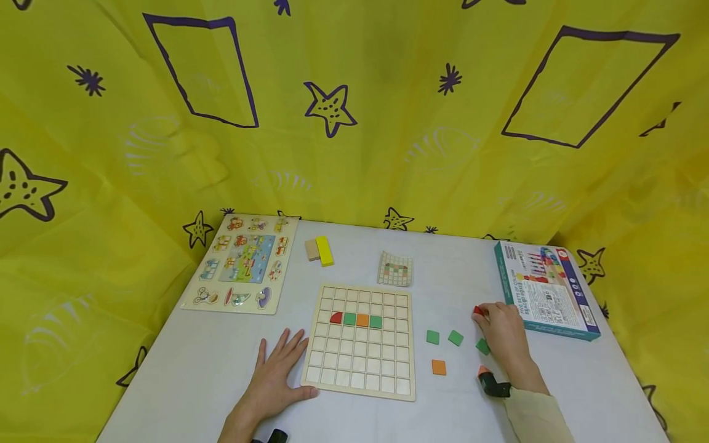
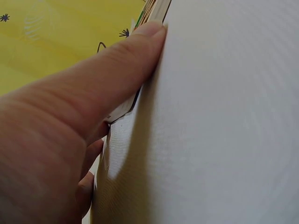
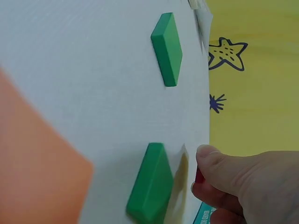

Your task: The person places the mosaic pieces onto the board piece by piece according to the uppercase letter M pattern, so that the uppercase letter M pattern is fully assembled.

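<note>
right hand (image 1: 503, 335) pinches red piece (image 1: 478, 311), well right of square board (image 1: 359, 347); left hand (image 1: 272, 381) nearer, fingers spread, thumb at board's near left corner.

The grid board (image 1: 359, 349) appears smooth wood; the green tiles (image 3: 168, 51), smooth-faced; the table covering (image 3: 107, 93), matt, fine-textured cloth.

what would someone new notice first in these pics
The bright yellow curtain, printed with dark stars, would likely catch the eye first, filling the background behind the white table. Next comes the wooden grid board near the table's middle, with a row of red, green and orange pieces across it. Then the small red piece in the right-hand grip.
</note>
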Tool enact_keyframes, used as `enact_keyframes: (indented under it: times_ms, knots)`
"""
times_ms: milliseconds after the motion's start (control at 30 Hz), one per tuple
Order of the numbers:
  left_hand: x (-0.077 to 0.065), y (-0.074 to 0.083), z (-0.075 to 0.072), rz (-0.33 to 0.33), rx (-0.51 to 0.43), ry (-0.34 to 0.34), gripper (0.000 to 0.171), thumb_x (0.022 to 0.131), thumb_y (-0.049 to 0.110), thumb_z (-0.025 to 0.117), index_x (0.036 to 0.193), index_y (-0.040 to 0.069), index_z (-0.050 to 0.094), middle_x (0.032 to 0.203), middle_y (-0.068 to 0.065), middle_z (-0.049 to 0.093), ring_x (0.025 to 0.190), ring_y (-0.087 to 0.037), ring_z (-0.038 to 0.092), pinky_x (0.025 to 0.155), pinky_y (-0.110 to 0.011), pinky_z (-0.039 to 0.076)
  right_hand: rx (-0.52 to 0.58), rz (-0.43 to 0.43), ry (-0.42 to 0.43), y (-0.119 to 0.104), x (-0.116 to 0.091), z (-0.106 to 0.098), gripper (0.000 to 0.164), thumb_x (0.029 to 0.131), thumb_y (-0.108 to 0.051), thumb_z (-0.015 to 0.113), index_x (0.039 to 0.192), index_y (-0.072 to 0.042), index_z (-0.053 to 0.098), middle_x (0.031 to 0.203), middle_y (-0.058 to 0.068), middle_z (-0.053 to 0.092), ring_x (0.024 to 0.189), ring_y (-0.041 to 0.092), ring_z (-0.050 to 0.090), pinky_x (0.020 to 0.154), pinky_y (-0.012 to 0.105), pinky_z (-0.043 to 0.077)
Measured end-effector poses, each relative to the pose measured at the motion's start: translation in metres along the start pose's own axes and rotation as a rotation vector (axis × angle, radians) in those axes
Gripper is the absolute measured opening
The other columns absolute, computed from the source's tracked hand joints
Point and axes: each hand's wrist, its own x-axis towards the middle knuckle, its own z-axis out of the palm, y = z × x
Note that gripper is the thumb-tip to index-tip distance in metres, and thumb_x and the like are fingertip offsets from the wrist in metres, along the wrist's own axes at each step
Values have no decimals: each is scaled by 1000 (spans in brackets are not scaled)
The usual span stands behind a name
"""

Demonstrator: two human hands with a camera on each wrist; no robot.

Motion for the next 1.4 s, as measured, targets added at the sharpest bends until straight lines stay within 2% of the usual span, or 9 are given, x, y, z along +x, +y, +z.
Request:
enact_keyframes:
  times_ms: [333, 767, 1100, 1400]
  knots:
    - [0, 0, 0, -12, 1, -19, 101, 67, 67, 76, 147, 13, 46, 156, -1, 33, 147, -28, 12, 111, -61, -7, 43, -34, 3, -18, 7, -2, 33, 87, -10, 74, 111, 10, 66, 98, 22, 67, 87, 34, 49, 73, 42, 43]
    - [-1, -1, 0, -9, 3, -19, 101, 67, 68, 74, 147, 13, 46, 156, -1, 33, 147, -28, 12, 111, -61, -7, 83, -55, -78, -50, 11, 10, 35, 89, -13, 73, 118, 6, 66, 105, 17, 66, 92, 31, 48, 79, 41, 48]
    - [0, 0, 0, 1, 6, 3, 101, 67, 68, 75, 147, 14, 47, 155, -1, 34, 146, -29, 14, 111, -62, -6, 77, -229, -4, -77, 12, 18, 25, 83, -9, 78, 104, 4, 72, 95, 13, 69, 82, 26, 52, 71, 38, 46]
    - [0, -1, 0, -3, 1, -4, 101, 67, 69, 74, 147, 13, 47, 156, -1, 33, 147, -28, 12, 111, -61, -7, 80, -276, -35, -95, 12, 24, 22, 84, -13, 78, 101, 1, 74, 93, 8, 69, 79, 22, 51, 67, 33, 45]
